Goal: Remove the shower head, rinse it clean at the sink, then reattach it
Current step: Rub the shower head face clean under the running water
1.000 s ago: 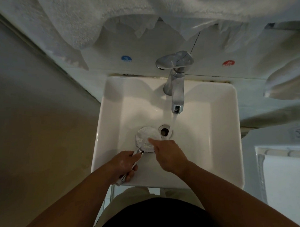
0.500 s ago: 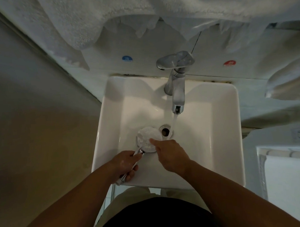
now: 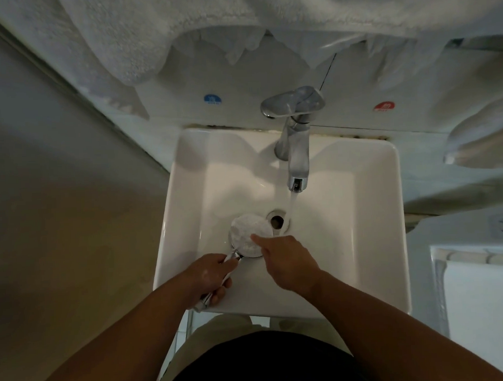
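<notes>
The shower head (image 3: 247, 233), round with a white face and a chrome handle, lies face up inside the white sink (image 3: 371, 214), just left of the drain (image 3: 277, 220). My left hand (image 3: 210, 277) grips its chrome handle near the sink's front edge. My right hand (image 3: 287, 260) reaches over the head, and a fingertip touches the white face. Water runs from the chrome faucet (image 3: 296, 149) and falls beside the drain, to the right of the shower head.
White towels (image 3: 159, 31) hang above the sink along the wall. A blue sticker (image 3: 212, 98) and a red sticker (image 3: 384, 106) flank the faucet. A grey wall stands on the left, and a white fixture (image 3: 476, 296) sits at the right.
Both hands and the shower head hold nearly the same place; my right fingertip has shifted slightly on the white face. Water keeps running.
</notes>
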Available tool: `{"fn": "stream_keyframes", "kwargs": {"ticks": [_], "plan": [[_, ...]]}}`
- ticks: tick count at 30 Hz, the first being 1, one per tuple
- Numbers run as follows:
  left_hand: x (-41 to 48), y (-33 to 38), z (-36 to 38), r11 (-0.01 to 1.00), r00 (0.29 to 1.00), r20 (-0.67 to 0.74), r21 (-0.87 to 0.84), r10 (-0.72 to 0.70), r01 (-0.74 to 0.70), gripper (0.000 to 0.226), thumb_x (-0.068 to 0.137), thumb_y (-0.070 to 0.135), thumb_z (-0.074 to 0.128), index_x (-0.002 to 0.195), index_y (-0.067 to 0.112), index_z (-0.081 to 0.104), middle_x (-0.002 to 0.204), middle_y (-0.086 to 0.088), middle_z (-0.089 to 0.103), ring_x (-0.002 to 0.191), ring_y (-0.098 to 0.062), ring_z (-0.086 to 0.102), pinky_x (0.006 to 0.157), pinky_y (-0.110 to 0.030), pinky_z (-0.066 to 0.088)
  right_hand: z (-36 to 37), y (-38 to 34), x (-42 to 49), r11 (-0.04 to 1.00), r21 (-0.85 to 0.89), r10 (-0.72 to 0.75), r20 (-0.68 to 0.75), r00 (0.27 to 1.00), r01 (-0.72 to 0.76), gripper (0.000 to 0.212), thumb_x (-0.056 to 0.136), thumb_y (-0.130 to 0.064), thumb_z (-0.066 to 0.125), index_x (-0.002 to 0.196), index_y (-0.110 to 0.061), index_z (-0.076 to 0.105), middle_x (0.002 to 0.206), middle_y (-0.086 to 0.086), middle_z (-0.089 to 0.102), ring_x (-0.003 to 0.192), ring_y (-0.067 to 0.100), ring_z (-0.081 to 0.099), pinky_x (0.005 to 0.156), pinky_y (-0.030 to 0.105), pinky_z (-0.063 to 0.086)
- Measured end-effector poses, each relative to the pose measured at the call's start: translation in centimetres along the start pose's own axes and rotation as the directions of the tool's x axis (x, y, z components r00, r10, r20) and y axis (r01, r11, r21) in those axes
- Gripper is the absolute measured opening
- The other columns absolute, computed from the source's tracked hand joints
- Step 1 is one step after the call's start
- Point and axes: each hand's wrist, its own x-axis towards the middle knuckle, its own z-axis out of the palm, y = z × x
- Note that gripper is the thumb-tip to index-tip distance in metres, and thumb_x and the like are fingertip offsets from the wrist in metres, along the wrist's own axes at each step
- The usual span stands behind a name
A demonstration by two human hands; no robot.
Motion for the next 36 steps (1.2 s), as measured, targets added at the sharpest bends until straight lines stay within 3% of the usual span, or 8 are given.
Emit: {"fn": "stream_keyframes", "kwargs": {"ticks": [3,6,10,14,18,22,25,36], "plan": [[0.0,0.1,0.2,1.0,1.0,-0.003,0.022,0.011,-0.011,0.033,0.104,0.035,0.049,0.103,0.004,0.061,0.073,-0.01,0.06,0.04,-0.018,0.044,0.041,-0.022,0.036,-0.9,0.8,0.9,0.997,0.002,0.071,-0.073,0.995,-0.071,0.051,0.103,-0.023,0.044,0.152,-0.037,0.04,0.13,0.016,0.065,0.104,0.03,0.068,0.088,0.04,0.058],[0.0,0.0,0.1,1.0,1.0,-0.008,0.03,0.001,0.0,0.034,0.104,0.036,0.05,0.106,0.004,0.061,0.072,-0.009,0.06,0.042,-0.018,0.044,0.044,-0.023,0.037,-0.3,-0.5,-0.7,0.999,-0.022,-0.049,0.035,0.998,0.05,0.05,0.104,-0.021,0.044,0.153,-0.034,0.039,0.138,0.017,0.061,0.112,0.031,0.066,0.095,0.042,0.056],[0.0,0.2,0.3,0.999,1.0,-0.001,0.036,0.011,-0.011,0.034,0.104,0.037,0.05,0.102,0.005,0.062,0.074,-0.012,0.06,0.039,-0.017,0.045,0.041,-0.022,0.037,-1.3,1.3,0.7,0.997,-0.014,0.072,-0.083,0.994,-0.073,0.051,0.103,-0.022,0.044,0.152,-0.035,0.041,0.128,0.015,0.067,0.102,0.03,0.069,0.087,0.04,0.058],[0.0,0.2,0.2,0.998,1.0,-0.002,0.056,0.014,-0.014,0.031,0.104,0.035,0.05,0.098,0.007,0.06,0.075,-0.012,0.06,0.038,-0.016,0.046,0.04,-0.022,0.037,-0.4,-0.2,-0.8,1.0,-0.007,-0.022,0.047,0.999,0.022,0.05,0.105,-0.021,0.043,0.152,-0.035,0.04,0.138,0.017,0.061,0.11,0.031,0.067,0.094,0.044,0.058],[0.1,0.3,0.6,0.998,1.0,0.005,0.066,0.023,-0.023,0.03,0.104,0.035,0.049,0.098,0.008,0.06,0.073,-0.011,0.06,0.037,-0.016,0.046,0.039,-0.022,0.037,-1.3,1.7,0.4,0.998,-0.027,0.059,-0.068,0.996,-0.061,0.051,0.102,-0.021,0.045,0.151,-0.036,0.042,0.129,0.014,0.067,0.101,0.029,0.069,0.086,0.041,0.059],[0.1,0.3,0.5,0.997,1.0,0.003,0.079,0.014,-0.014,0.03,0.104,0.036,0.05,0.098,0.008,0.061,0.072,-0.01,0.06,0.038,-0.016,0.046,0.039,-0.022,0.037,-0.4,0.7,-1.1,0.999,-0.028,-0.02,0.041,0.999,0.021,0.051,0.103,-0.023,0.042,0.152,-0.038,0.039,0.134,0.015,0.064,0.105,0.03,0.068,0.09,0.043,0.058],[0.0,0.4,0.6,0.995,1.0,0.007,0.093,0.024,-0.025,0.031,0.104,0.036,0.049,0.096,0.008,0.06,0.073,-0.011,0.06,0.035,-0.017,0.045,0.037,-0.021,0.036,-1.1,2.0,0.0,0.998,-0.021,0.053,-0.054,0.997,-0.054,0.051,0.104,-0.021,0.041,0.151,-0.038,0.04,0.13,0.013,0.067,0.101,0.029,0.069,0.088,0.043,0.058],[0.1,0.1,0.4,0.997,1.0,-0.001,0.072,0.029,-0.029,0.034,0.103,0.04,0.05,0.095,0.009,0.063,0.071,-0.009,0.063,0.04,-0.018,0.047,0.042,-0.023,0.039,0.2,0.9,-2.1,0.998,0.025,-0.056,0.035,0.998,0.056,0.045,0.107,-0.028,0.038,0.151,-0.034,0.043,0.133,0.013,0.066,0.106,0.027,0.068,0.091,0.04,0.057]]}}
